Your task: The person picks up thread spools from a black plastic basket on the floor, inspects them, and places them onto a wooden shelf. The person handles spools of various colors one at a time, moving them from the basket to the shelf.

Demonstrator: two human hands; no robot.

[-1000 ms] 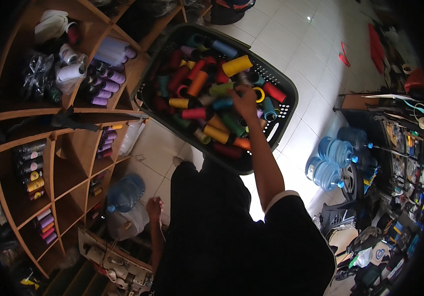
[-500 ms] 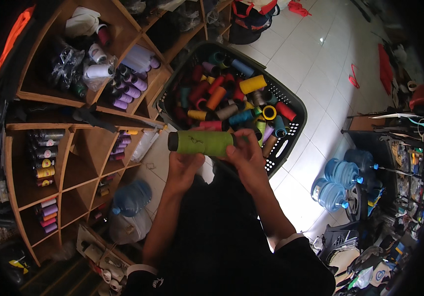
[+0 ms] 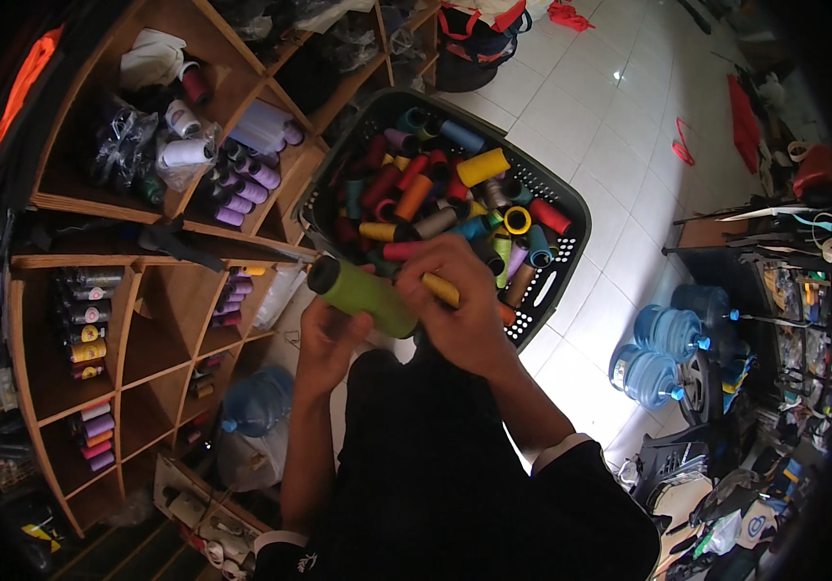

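Note:
A lime-green spool of thread (image 3: 367, 298) with a dark end is held tilted in front of my body. My left hand (image 3: 331, 339) wraps it from below, thumb along its near side. My right hand (image 3: 454, 300) is closed against the spool's right side, back of the hand up; its fingertips are partly hidden. A small yellow piece (image 3: 442, 290) shows between its fingers, and I cannot tell whether it is held. Just beyond my hands stands a dark perforated basket (image 3: 571, 208) heaped with thread spools, among them a yellow spool (image 3: 483, 168) and a red spool (image 3: 550, 216).
On the left, a wooden cubby shelf (image 3: 125, 261) holds purple spools (image 3: 232, 208) and bagged white ones. Blue water bottles (image 3: 663, 353) stand on the right, beside a cluttered rack. Another blue bottle (image 3: 258, 397) sits by the shelf. White floor tiles (image 3: 619, 184) stretch past the basket.
The green spool has gone from level to tilted, its dark end up and left. My right hand has turned over and moved left, from the spool's right end onto its side.

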